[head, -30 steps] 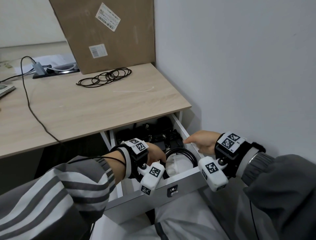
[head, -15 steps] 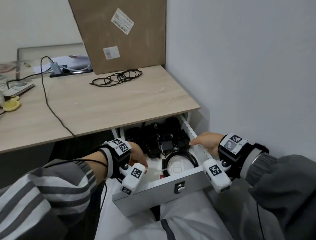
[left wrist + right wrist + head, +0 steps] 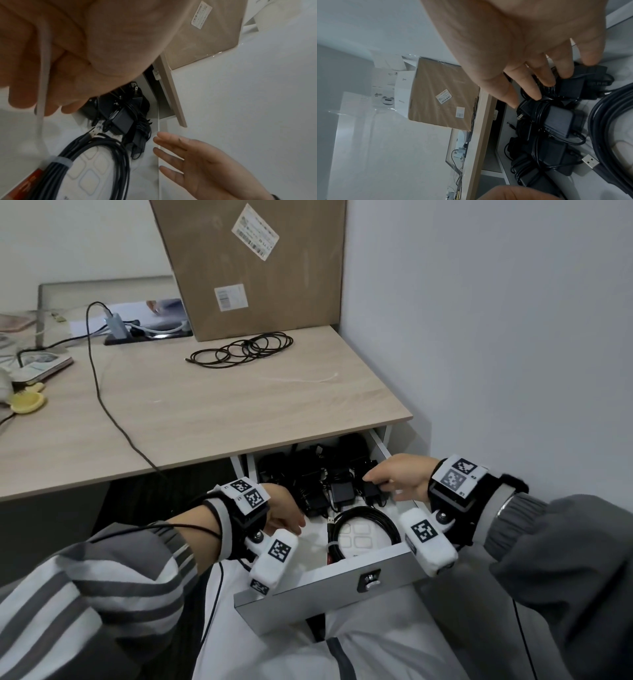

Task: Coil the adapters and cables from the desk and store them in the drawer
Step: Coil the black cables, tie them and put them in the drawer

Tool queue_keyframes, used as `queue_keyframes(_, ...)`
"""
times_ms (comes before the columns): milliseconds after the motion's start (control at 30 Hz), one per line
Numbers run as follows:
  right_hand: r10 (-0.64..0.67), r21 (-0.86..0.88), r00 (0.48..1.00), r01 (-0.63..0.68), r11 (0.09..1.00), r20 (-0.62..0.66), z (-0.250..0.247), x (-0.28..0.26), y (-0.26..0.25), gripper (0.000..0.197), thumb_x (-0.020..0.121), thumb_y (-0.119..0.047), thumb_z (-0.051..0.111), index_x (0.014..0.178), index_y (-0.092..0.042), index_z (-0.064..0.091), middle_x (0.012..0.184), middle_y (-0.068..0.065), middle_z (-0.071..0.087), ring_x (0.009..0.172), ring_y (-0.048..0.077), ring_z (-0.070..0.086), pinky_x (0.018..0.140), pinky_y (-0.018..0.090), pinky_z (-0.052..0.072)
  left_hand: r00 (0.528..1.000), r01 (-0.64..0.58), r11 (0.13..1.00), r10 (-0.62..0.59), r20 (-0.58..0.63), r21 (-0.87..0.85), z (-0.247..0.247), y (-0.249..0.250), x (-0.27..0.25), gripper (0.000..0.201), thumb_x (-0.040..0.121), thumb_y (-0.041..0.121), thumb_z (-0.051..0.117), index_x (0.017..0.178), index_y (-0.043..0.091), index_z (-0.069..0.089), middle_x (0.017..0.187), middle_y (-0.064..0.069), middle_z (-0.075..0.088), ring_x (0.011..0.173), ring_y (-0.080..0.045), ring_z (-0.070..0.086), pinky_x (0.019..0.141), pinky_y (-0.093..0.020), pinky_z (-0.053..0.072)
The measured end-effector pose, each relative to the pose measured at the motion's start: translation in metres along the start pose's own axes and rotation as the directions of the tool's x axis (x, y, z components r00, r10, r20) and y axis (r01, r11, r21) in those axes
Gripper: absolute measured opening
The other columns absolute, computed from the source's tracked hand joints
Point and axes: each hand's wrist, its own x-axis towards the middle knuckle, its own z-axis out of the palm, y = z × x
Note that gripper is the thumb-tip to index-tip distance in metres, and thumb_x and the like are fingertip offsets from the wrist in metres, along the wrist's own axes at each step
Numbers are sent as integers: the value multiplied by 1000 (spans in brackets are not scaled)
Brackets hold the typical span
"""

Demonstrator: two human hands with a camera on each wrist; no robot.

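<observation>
1. Two hands are over the open drawer. Step in hand looks like stowing: packing what is already inside, not coiling.
2. Right hand: fingers extended, tips touching the black adapters at the back of the drawer; the right wrist view shows no curl round any of them, so it is released and looks to be nudging them.
3. Left hand: at the drawer's left wall, fingers bent round a thin white edge in the left wrist view, probably that wall, though I can't tell for sure. Nothing cable-like in it.
4. Bundled black cable, tied with a strap, lies in the drawer front, between both hands, USB plug pointing at the adapters.
5. One loose black cable is on the desk, well beyond both hands, near the cardboard box. It is sprawled in uneven loops.
6. Next move, my guess: lift both hands clear of the drawer, reach forward to that cable, gather it into tight even loops, then lay it in the free space left of the bundle.
</observation>
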Motion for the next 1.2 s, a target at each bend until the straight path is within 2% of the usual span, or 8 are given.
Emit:
queue_keyframes(100, -48, 48, 998, 46, 998, 51, 0, -11, -20, 25, 93, -24, 58, 116, -14, 62, 116, 3, 65, 104, 15, 60, 82, 27, 46, 995, -96, 995, 95, -20, -24, -15, 8, -13, 23, 91, 8, 61, 112, 1, 66, 115, -14, 68, 97, -23, 62, 95, -36, 50)
queue_keyframes(267, -207, 68, 974, 201, 977, 96, 5, -24, -88, 19, 95, -22, 53, 108, -12, 63, 95, 1, 69, 82, 11, 63, 69, 21, 43, 972, -234, 969, 231, -50, -83, -61, 25, -51, 26, 98, 19, 50, 119, 8, 61, 107, -6, 68, 89, -15, 61, 67, -20, 49)
queue_keyframes(467, -353, 0, 935, 354, 935, 38, 7, -8, -184, 13, 92, -16, 57, 102, -12, 64, 89, 2, 69, 79, 11, 64, 68, 22, 44, 920, -375, 904, 336, -202, -204, -143, 44, -65, 24, 97, 13, 49, 116, 4, 61, 100, -7, 69, 84, -14, 64, 70, -22, 48)
queue_keyframes(733, -328, -128, 944, 321, 938, -39, -6, 77, -278, 7, 91, -14, 56, 96, -13, 62, 84, 1, 68, 73, 11, 63, 62, 22, 43, 850, -427, 853, 264, -457, -302, -246, 71, -10, 14, 96, 10, 49, 96, 10, 64, 87, -2, 65, 73, -10, 59, 65, -20, 44)
queue_keyframes(900, -274, -194, 959, 256, 947, -71, -14, 140, -305, 13, 91, -15, 57, 101, -12, 63, 92, 2, 68, 74, 11, 64, 64, 23, 46, 749, -290, 951, 159, -644, -103, -308, 72, 47, 24, 90, 8, 56, 109, 1, 68, 97, -11, 62, 89, -23, 57, 78, -32, 49)
queue_keyframes(1033, -268, -190, 963, 255, 948, -42, -10, 173, -316, 18, 91, -16, 58, 106, -9, 63, 89, 1, 66, 74, 10, 62, 65, 24, 45, 673, -82, 995, 102, -733, 63, -352, 63, 82, 32, 86, 12, 61, 117, 10, 65, 120, -7, 63, 112, -28, 58, 96, -32, 47)
queue_keyframes(1100, -282, -166, 959, 275, 947, -21, -5, 185, -317, 19, 91, -15, 58, 107, -7, 63, 91, 3, 65, 74, 11, 61, 64, 23, 44, 664, -5, 996, 71, -744, 91, -369, 59, 97, 35, 87, 11, 58, 121, 13, 63, 126, -8, 60, 114, -29, 57, 99, -37, 46)
queue_keyframes(1200, -339, -118, 941, 337, 934, 4, 2, 196, -314, 18, 91, -14, 58, 104, -6, 66, 94, 4, 67, 76, 11, 62, 61, 20, 44, 721, 72, 976, 92, -687, 207, -380, 57, 118, 46, 89, 6, 53, 134, 16, 54, 137, -10, 52, 123, -28, 52, 104, -35, 42)
